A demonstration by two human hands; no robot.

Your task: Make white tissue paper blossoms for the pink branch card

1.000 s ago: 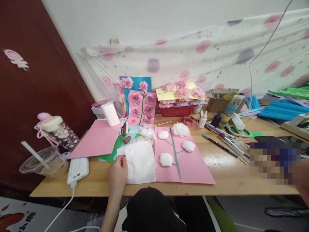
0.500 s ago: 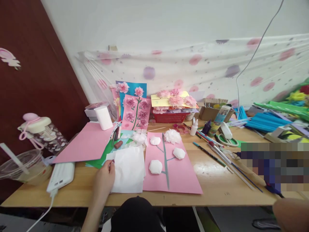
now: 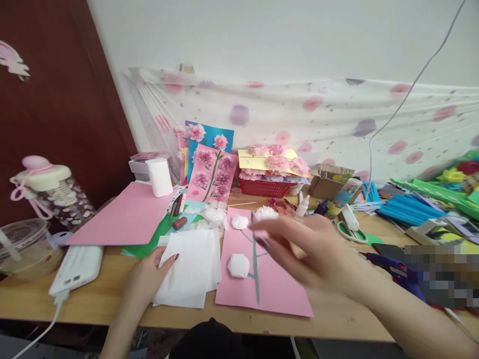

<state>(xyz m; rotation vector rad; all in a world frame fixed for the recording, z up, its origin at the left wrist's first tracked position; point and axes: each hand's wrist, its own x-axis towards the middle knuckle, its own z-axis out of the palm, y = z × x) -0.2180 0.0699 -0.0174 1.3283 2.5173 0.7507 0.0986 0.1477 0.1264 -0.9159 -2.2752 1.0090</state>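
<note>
My left hand [image 3: 147, 274] pinches the left edge of a stack of white tissue paper sheets [image 3: 192, 269], thumb on top. My right hand [image 3: 322, 252], somewhat blurred, hovers over the right side of a pink card [image 3: 273, 304], its fingers stretched out and nothing visible in them. Down the card runs a painted grey-green stem [image 3: 256, 279]. On it sit white tissue puffs, one at the upper left [image 3: 239, 222] and another at the lower left [image 3: 238, 266]. A fluffed white tissue flower [image 3: 265, 213] at the top is partly behind my right fingers.
Left are a power bank [image 3: 77, 269], a plastic cup [image 3: 28, 254], a bottle [image 3: 56, 189] and a blank pink sheet [image 3: 119, 219]. Finished flower cards [image 3: 212, 174] and a red basket [image 3: 264, 188] stand behind. To the right lie scissors [image 3: 352, 233] and a blue glue gun [image 3: 392, 267].
My right hand has come in from the lower right and reached over the pink card, covering its right puff. My left hand stays at the tissue stack. The view has shifted slightly.
</note>
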